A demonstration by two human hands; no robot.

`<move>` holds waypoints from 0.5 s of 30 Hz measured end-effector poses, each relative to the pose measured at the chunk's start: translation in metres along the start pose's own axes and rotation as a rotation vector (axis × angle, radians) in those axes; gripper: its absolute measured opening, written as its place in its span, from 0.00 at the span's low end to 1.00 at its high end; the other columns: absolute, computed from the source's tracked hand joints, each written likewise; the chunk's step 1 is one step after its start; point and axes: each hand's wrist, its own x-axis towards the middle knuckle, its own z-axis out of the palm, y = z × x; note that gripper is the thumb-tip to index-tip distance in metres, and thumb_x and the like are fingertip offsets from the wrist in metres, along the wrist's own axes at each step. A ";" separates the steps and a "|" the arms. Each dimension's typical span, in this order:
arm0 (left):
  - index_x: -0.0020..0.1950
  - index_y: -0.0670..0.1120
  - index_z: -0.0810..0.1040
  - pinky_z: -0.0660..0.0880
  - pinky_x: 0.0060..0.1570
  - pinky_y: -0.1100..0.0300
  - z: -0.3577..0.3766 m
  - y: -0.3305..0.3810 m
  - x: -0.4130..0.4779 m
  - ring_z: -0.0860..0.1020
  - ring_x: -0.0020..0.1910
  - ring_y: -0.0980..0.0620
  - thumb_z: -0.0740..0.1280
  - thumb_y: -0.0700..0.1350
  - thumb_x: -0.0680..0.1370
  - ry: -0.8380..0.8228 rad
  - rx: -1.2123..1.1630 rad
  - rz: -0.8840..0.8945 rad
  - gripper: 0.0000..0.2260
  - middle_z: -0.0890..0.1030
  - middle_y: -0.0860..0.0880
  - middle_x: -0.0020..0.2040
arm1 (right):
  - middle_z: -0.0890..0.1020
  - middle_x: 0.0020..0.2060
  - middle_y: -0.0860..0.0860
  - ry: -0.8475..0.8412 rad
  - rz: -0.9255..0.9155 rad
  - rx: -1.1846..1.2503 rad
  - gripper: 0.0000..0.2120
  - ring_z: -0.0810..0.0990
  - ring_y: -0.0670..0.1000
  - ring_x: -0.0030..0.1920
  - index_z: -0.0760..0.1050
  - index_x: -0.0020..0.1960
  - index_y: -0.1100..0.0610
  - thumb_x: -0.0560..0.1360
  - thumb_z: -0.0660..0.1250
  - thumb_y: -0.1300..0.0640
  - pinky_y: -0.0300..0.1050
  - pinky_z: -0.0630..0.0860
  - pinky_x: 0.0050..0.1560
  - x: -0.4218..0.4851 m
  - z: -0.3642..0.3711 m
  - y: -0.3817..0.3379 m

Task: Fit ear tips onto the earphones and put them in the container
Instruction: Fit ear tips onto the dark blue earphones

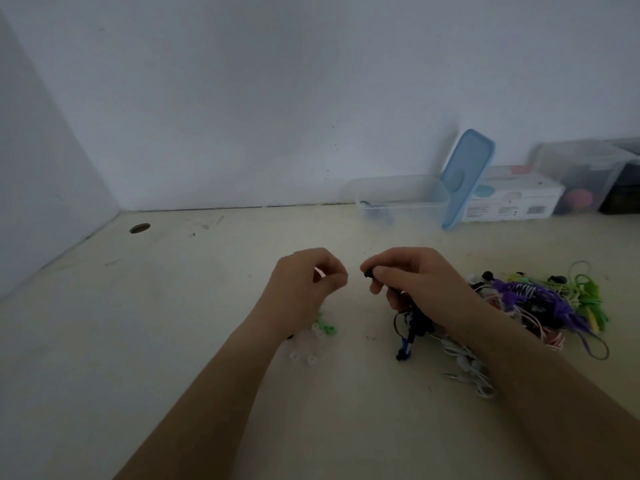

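My right hand (412,275) pinches a black earbud (368,273) between thumb and forefinger, and its dark blue cable bundle (412,330) hangs down from the palm to the table. My left hand (306,282) is raised a short way to the left with its fingers curled, pinching something small and white (318,271), apparently an ear tip. Loose clear and green ear tips (313,341) lie on the table under my left wrist. The clear container (401,195) stands open at the back, its blue lid (465,178) leaning against it.
A tangled pile of purple, green, pink and black earphones (540,299) lies right of my right hand. White earphones (467,368) lie under my right forearm. A white box (512,195) and a clear bin (585,174) stand at the back right. A cable hole (139,228) is at the far left.
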 end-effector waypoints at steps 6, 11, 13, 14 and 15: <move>0.49 0.44 0.83 0.78 0.41 0.66 0.008 0.014 -0.022 0.83 0.41 0.53 0.71 0.38 0.76 0.161 -0.762 -0.150 0.03 0.85 0.47 0.41 | 0.86 0.40 0.53 0.010 -0.019 0.011 0.06 0.82 0.52 0.35 0.81 0.52 0.57 0.79 0.66 0.63 0.46 0.81 0.38 -0.002 0.001 -0.002; 0.49 0.43 0.83 0.78 0.49 0.60 0.016 0.015 -0.022 0.84 0.47 0.49 0.70 0.36 0.75 0.125 -1.087 -0.224 0.05 0.85 0.42 0.48 | 0.85 0.39 0.52 0.092 -0.096 0.047 0.05 0.84 0.52 0.37 0.81 0.48 0.57 0.77 0.67 0.64 0.49 0.84 0.41 -0.006 0.004 -0.008; 0.47 0.43 0.82 0.78 0.50 0.60 0.018 0.017 -0.022 0.84 0.47 0.48 0.71 0.34 0.74 0.124 -1.165 -0.218 0.05 0.85 0.42 0.48 | 0.84 0.38 0.51 0.109 -0.135 0.048 0.04 0.83 0.53 0.37 0.82 0.48 0.57 0.76 0.69 0.64 0.50 0.84 0.42 -0.007 0.005 -0.009; 0.47 0.43 0.82 0.78 0.49 0.60 0.018 0.018 -0.022 0.84 0.47 0.48 0.72 0.35 0.73 0.124 -1.191 -0.211 0.06 0.85 0.42 0.48 | 0.84 0.38 0.52 0.112 -0.149 0.052 0.04 0.83 0.53 0.37 0.82 0.48 0.57 0.76 0.69 0.64 0.51 0.84 0.42 -0.007 0.004 -0.009; 0.46 0.43 0.83 0.78 0.49 0.61 0.018 0.019 -0.022 0.84 0.47 0.48 0.73 0.36 0.71 0.125 -1.209 -0.205 0.06 0.85 0.42 0.48 | 0.84 0.38 0.52 0.112 -0.160 0.055 0.05 0.83 0.53 0.37 0.82 0.47 0.57 0.76 0.69 0.64 0.51 0.84 0.42 -0.008 0.004 -0.009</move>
